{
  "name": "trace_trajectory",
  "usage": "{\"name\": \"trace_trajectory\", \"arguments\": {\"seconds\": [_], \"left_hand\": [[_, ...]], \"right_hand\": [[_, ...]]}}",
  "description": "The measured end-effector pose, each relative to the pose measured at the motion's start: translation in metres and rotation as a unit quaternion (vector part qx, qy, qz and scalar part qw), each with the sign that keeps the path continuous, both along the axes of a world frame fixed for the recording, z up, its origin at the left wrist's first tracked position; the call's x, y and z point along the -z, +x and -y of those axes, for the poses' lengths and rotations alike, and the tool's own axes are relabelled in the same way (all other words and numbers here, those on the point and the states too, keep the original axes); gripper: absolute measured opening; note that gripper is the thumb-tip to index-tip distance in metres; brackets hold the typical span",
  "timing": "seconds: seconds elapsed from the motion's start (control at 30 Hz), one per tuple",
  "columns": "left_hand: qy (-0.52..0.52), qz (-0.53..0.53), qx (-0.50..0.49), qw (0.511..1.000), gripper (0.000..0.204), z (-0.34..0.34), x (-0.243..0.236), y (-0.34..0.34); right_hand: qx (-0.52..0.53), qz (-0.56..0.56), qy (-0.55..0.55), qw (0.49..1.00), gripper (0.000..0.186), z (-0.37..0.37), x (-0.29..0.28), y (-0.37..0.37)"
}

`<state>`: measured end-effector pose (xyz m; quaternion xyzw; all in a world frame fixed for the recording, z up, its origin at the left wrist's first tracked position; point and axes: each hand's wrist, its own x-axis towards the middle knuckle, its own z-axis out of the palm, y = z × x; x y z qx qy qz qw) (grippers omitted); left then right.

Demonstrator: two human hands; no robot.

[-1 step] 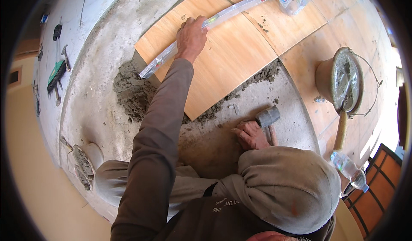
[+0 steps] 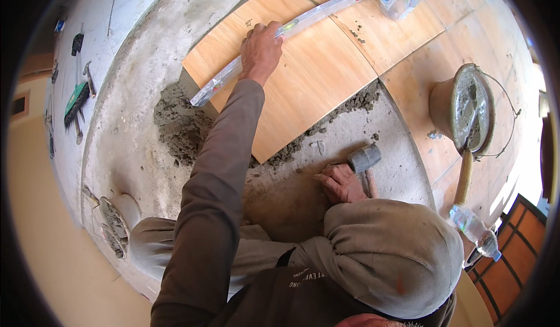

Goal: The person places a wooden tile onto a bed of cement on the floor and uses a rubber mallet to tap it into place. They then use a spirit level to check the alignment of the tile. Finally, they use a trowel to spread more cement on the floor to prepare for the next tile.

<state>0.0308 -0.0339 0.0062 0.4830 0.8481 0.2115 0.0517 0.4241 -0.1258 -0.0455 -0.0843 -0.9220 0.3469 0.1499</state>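
A long silver spirit level lies slantwise across a wood-patterned floor tile. Around the level's middle, my left hand has its fingers closed. Grey wet mortar shows at the tile's left corner and along its near edge. My right hand is low by my bent knee, fingers curled in close to the floor; what they hold, if anything, is hidden. Right beside it is a mallet with a dark head, its handle passing next to the hand and out of sight behind the knee.
At right stands a bucket holding grey liquid and a wooden-handled tool. Plastic bottles lie near right and far right. A small pail of mortar sits left, with a green brush and hammer beyond.
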Motion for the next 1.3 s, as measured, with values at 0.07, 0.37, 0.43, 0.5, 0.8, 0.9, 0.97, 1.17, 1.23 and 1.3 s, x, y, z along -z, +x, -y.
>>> {"name": "trace_trajectory", "arguments": {"seconds": [0.07, 0.37, 0.43, 0.5, 0.8, 0.9, 0.97, 1.17, 1.23, 1.3], "left_hand": [[0.008, -0.004, -0.001, 1.0, 0.033, -0.004, 0.006, 0.003], [0.027, -0.039, -0.001, 0.999, 0.037, -0.007, 0.022, 0.006], [0.028, -0.045, -0.002, 0.999, 0.037, -0.006, 0.021, 0.006], [0.025, -0.044, -0.003, 0.999, 0.038, -0.004, 0.023, 0.004], [0.033, -0.03, -0.008, 0.999, 0.038, -0.009, 0.019, 0.009], [0.03, -0.022, -0.008, 0.999, 0.037, -0.014, 0.022, 0.012], [0.026, -0.031, -0.011, 0.999, 0.037, -0.008, 0.022, 0.008], [0.066, -0.063, -0.026, 0.996, 0.026, 0.0, 0.029, 0.006], [0.06, -0.053, -0.017, 0.997, 0.03, -0.008, 0.029, 0.01], [0.057, -0.049, -0.022, 0.997, 0.03, -0.009, 0.031, 0.012]], "right_hand": [[0.002, -0.003, -0.008, 1.0, 0.045, 0.0, 0.001, 0.0], [0.0, 0.007, -0.028, 1.0, 0.048, -0.003, -0.005, -0.001], [0.001, 0.011, -0.028, 1.0, 0.048, -0.004, -0.008, -0.003], [-0.002, 0.019, -0.035, 0.999, 0.048, -0.001, -0.004, -0.001], [0.003, 0.009, -0.022, 1.0, 0.042, -0.004, -0.007, -0.002], [0.009, 0.011, -0.017, 1.0, 0.042, -0.007, -0.012, -0.001], [0.005, 0.007, -0.025, 1.0, 0.042, -0.003, -0.011, -0.004], [-0.014, -0.003, -0.022, 1.0, 0.044, -0.003, -0.013, -0.013], [-0.002, -0.017, -0.009, 1.0, 0.047, -0.003, -0.008, -0.01], [0.003, -0.003, -0.012, 1.0, 0.045, -0.002, -0.01, -0.012]]}}
